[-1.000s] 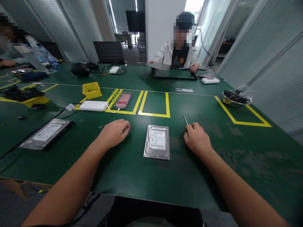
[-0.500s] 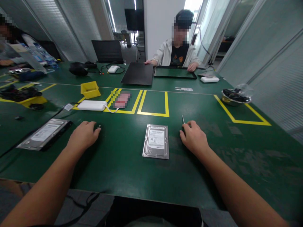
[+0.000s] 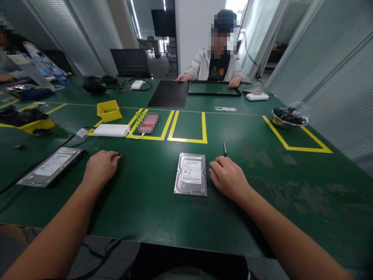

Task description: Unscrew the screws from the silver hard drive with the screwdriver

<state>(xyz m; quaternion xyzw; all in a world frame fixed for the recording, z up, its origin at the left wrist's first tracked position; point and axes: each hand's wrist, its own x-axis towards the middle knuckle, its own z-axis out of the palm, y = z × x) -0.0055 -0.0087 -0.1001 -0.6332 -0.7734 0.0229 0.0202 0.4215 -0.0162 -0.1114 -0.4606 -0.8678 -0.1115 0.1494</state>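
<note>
Silver drive (image 3: 191, 174) lies flat at table (image 3: 163, 210) centre, long axis running away from the near edge. Right hand (image 3: 229, 179) curls beside it, holding a screwdriver (image 3: 224, 149); left hand (image 3: 101, 166) rests curled, well apart; bare green between

A silver hard drive (image 3: 191, 174) lies flat, label up, on the green bench (image 3: 151, 202). Just right of it, a slim screwdriver (image 3: 224, 148) points away, its handle hidden.

hard drive (image 3: 191, 174) | white label (print too small) | unreadable
</note>
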